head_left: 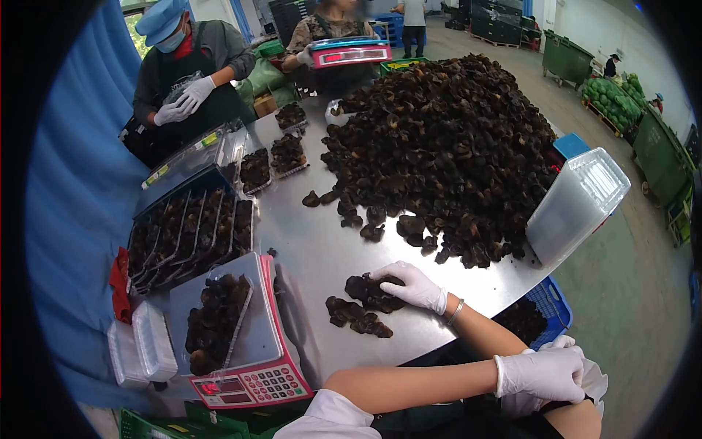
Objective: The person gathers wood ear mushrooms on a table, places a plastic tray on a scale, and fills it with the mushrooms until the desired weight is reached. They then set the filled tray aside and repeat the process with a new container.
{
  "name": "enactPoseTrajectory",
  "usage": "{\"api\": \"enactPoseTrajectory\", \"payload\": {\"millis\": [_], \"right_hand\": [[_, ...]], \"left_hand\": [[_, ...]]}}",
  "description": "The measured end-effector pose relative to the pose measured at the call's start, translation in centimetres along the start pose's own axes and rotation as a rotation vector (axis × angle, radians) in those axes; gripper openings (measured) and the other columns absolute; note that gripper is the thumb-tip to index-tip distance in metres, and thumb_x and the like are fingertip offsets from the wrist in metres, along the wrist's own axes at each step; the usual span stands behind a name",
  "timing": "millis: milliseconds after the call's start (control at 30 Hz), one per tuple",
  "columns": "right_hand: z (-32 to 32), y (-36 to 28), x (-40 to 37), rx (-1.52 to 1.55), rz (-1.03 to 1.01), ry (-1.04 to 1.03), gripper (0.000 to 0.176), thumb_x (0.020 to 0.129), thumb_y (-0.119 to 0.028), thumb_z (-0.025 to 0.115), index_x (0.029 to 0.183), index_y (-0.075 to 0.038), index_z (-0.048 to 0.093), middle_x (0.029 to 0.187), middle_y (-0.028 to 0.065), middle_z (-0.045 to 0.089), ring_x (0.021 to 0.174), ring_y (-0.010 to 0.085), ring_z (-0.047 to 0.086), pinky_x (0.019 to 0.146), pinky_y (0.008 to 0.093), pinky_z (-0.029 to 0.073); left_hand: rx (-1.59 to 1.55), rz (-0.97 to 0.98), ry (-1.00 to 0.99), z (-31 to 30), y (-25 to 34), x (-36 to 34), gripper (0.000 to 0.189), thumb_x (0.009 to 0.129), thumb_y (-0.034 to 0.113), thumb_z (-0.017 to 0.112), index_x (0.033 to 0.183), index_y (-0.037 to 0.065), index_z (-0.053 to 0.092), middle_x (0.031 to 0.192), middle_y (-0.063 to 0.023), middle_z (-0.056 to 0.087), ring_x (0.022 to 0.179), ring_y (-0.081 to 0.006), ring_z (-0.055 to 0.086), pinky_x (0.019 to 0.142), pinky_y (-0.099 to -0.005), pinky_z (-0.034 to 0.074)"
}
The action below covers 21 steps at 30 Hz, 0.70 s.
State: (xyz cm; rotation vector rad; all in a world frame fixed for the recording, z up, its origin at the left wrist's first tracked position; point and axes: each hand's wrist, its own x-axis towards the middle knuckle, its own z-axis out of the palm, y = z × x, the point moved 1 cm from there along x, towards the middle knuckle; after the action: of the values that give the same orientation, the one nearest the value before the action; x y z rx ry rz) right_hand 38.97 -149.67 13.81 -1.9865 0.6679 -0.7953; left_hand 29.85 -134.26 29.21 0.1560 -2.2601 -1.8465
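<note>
My right hand [415, 287], in a white glove, curls its fingers over the edge of a small clump of dark wood ear mushrooms [365, 291] on the steel table. A second small clump of wood ear mushrooms [358, 319] lies just beside it. Across my body, my gloved left hand [545, 374] is closed on the white sleeve [596, 380] of my right arm, near the elbow. A bracelet circles my right wrist. Left of the clumps, a filled clear tray [219, 322] sits tilted on a pink-edged digital scale [284, 358].
A large wood ear heap [453, 146] covers the far table. Stacked empty plastic trays [578, 205] stand at its right. Filled trays [186, 234] line the left, above empty containers [150, 340]. A blue basket [550, 311] sits below the table edge. Two co-workers stand opposite, one behind another scale [351, 55].
</note>
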Motion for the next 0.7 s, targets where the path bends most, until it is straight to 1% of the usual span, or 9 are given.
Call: {"api": "enactPoseTrajectory", "payload": {"millis": [100, 167, 200, 267, 400, 467, 500, 533, 700], "right_hand": [[0.2, 0.2, -0.1, 0.001, -0.003, -0.004, 0.028, 0.093, -0.017, 0.063, 0.118, -0.005, 0.069, 0.112, 0.0142, 0.072, 0.107, 0.0317, 0.065, 0.099, 0.0414, 0.049], [-0.1, 0.2, -0.1, 0.0, -0.003, -0.01, 0.028, 0.092, -0.017, 0.063, 0.118, -0.005, 0.069, 0.112, 0.0144, 0.072, 0.107, 0.0321, 0.065, 0.099, 0.0415, 0.049], [-0.1, 0.2, -0.1, -0.036, -0.016, -0.022, 0.029, 0.093, -0.017, 0.063, 0.118, -0.005, 0.069, 0.113, 0.0148, 0.071, 0.108, 0.0326, 0.065, 0.1, 0.0415, 0.049], [0.0, 0.2, -0.3, -0.068, -0.031, -0.026, 0.029, 0.093, -0.017, 0.063, 0.118, -0.005, 0.069, 0.113, 0.0151, 0.071, 0.108, 0.0331, 0.065, 0.1, 0.0415, 0.049], [0.0, 0.5, -0.3, -0.054, -0.066, -0.041, 0.029, 0.094, -0.019, 0.062, 0.12, -0.008, 0.068, 0.114, 0.0143, 0.07, 0.11, 0.0321, 0.063, 0.103, 0.0418, 0.046], [-0.1, 0.7, -0.2, -0.045, -0.066, -0.076, 0.029, 0.094, -0.019, 0.062, 0.12, -0.008, 0.068, 0.114, 0.0139, 0.07, 0.111, 0.0321, 0.062, 0.103, 0.042, 0.045], [-0.2, 0.8, -0.1, -0.048, -0.074, -0.087, 0.029, 0.094, -0.019, 0.062, 0.12, -0.008, 0.068, 0.114, 0.0139, 0.07, 0.111, 0.0321, 0.062, 0.103, 0.042, 0.045], [-0.2, 0.9, -0.2, -0.053, -0.077, -0.094, 0.029, 0.093, -0.019, 0.063, 0.12, -0.008, 0.068, 0.114, 0.0133, 0.07, 0.11, 0.0319, 0.062, 0.103, 0.042, 0.045], [-0.6, 0.5, -0.3, -0.04, -0.088, -0.145, 0.029, 0.092, -0.018, 0.063, 0.12, -0.009, 0.068, 0.113, 0.0116, 0.07, 0.11, 0.0309, 0.061, 0.102, 0.0415, 0.045]], "left_hand": [[-0.066, 0.03, 0.075, 0.9, 0.2, 0.7, 0.037, 0.077, 0.035, 0.073, 0.068, -0.001, 0.067, 0.078, -0.0153, 0.066, 0.098, -0.027, 0.06, 0.081, -0.0382, 0.05], [-0.392, 0.041, -0.093, 2.5, 1.5, 1.1, 0.034, 0.08, 0.029, 0.073, 0.064, 0.001, 0.065, 0.075, -0.0135, 0.063, 0.106, -0.0277, 0.057, 0.098, -0.0382, 0.045], [-0.348, 0.225, 0.001, 3.3, 2.1, 0.9, 0.03, 0.082, 0.025, 0.071, 0.063, 0.003, 0.063, 0.078, -0.0117, 0.063, 0.117, -0.031, 0.052, 0.112, -0.0427, 0.034], [-0.091, 0.371, 0.255, 4.5, 1.9, 1.1, 0.024, 0.082, 0.022, 0.069, 0.065, 0.006, 0.064, 0.082, -0.0091, 0.064, 0.119, -0.0357, 0.049, 0.118, -0.049, 0.026], [-0.07, 0.639, 0.397, 5.1, 2.7, 1.1, 0.019, 0.081, 0.022, 0.069, 0.069, 0.008, 0.066, 0.091, -0.0094, 0.065, 0.117, -0.0388, 0.05, 0.113, -0.0511, 0.031], [0.064, 0.807, 0.136, 3.7, 4.7, 0.1, 0.033, 0.091, 0.036, 0.068, 0.104, 0.006, 0.075, 0.11, -0.0141, 0.071, 0.112, -0.0306, 0.059, 0.112, -0.0532, 0.028], [0.044, 0.857, 0.136, 4.5, 4.3, 0.7, 0.033, 0.088, 0.046, 0.067, 0.091, 0.014, 0.076, 0.104, -0.0071, 0.071, 0.109, -0.027, 0.057, 0.111, -0.0543, 0.021], [0.056, 0.858, 0.149, 4.4, 4.5, 0.8, 0.033, 0.088, 0.046, 0.067, 0.091, 0.014, 0.076, 0.104, -0.0071, 0.071, 0.109, -0.027, 0.057, 0.111, -0.0543, 0.021], [0.219, 1.117, 0.211, 5.2, 2.9, 2.6, 0.031, 0.092, 0.042, 0.062, 0.086, 0.013, 0.067, 0.095, -0.0078, 0.067, 0.098, -0.0281, 0.057, 0.097, -0.0507, 0.034]]}}
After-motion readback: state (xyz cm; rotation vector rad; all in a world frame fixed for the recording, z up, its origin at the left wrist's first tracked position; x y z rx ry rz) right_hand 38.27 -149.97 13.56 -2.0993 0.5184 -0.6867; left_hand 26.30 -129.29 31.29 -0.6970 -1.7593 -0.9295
